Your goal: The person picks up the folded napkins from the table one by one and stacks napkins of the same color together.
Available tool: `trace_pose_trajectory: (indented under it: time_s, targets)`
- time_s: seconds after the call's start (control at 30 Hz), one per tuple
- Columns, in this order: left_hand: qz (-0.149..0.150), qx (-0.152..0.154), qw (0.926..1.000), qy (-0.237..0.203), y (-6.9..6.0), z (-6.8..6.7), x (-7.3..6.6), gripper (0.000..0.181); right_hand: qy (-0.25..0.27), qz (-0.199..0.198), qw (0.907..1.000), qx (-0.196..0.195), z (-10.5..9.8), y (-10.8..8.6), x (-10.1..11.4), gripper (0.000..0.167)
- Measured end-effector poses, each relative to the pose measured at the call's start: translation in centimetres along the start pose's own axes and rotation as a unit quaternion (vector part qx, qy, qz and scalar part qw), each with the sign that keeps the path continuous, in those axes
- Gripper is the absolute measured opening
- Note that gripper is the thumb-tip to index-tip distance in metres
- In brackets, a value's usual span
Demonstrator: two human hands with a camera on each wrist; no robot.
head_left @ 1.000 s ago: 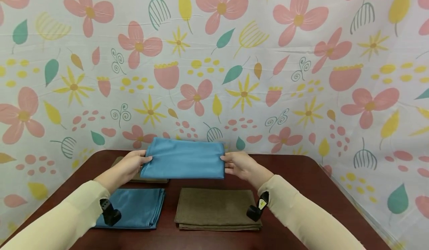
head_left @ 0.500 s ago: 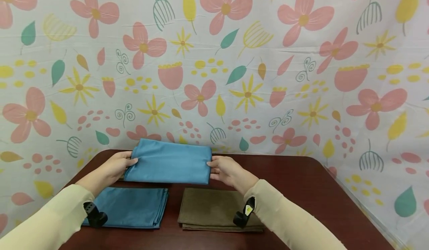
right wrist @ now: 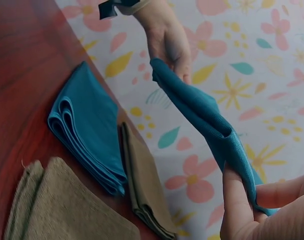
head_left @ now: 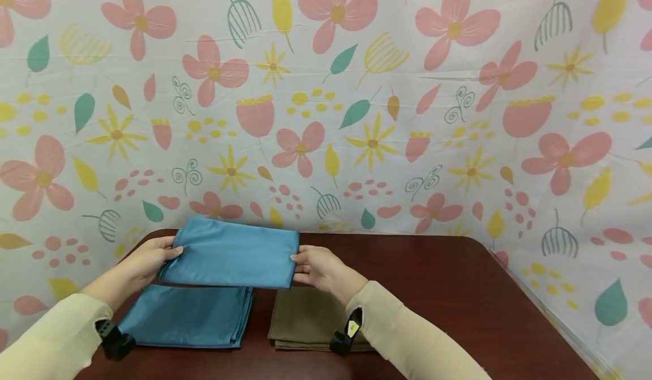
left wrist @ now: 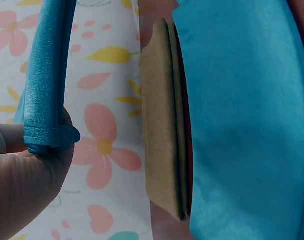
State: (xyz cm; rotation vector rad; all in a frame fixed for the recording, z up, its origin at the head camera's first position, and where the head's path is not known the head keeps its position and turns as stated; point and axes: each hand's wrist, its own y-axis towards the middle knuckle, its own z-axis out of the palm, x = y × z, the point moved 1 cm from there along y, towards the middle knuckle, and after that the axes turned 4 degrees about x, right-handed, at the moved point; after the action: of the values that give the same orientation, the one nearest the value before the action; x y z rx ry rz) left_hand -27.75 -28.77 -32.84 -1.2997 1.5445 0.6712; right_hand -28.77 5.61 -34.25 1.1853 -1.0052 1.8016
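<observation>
Between my two hands, a folded blue cloth (head_left: 231, 252) is held raised above the far left part of the table. My left hand (head_left: 145, 264) pinches its left end, thumb on top. At the opposite end, my right hand (head_left: 323, 268) pinches the edge between thumb and fingers. A second folded blue cloth (head_left: 185, 317) lies on the table in front of the held one. Behind it rests a folded brown cloth (left wrist: 159, 120), seen in both wrist views but hidden in the head view by the raised cloth.
Another folded brown cloth (head_left: 300, 320) lies front centre, partly covered by the right forearm. The dark red-brown table (head_left: 417, 289) reaches to a flower-patterned curtain (head_left: 387, 85) behind and at the sides. Each wrist wears a small black camera (head_left: 114, 339).
Both hands have carried the blue cloth to the left and a little lower. It now hides the brown cloth at the back left, part of which showed a second ago.
</observation>
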Motion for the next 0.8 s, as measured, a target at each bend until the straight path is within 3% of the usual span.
trace_pose_trajectory:
  time_s: [0.37, 0.8]
  targets:
    - [-0.007, 0.001, 0.9996, 0.028, -1.2, -1.6, 2.1, 0.062, 0.015, 0.001, 0.9999, -0.002, 1.9, 0.7, -2.0, 0.051]
    - [-0.045, -0.015, 0.9987, 0.019, -1.3, -1.9, 4.9, 0.066, 0.022, 0.017, 0.9996, 0.01, 3.2, 1.4, -4.6, 0.052]
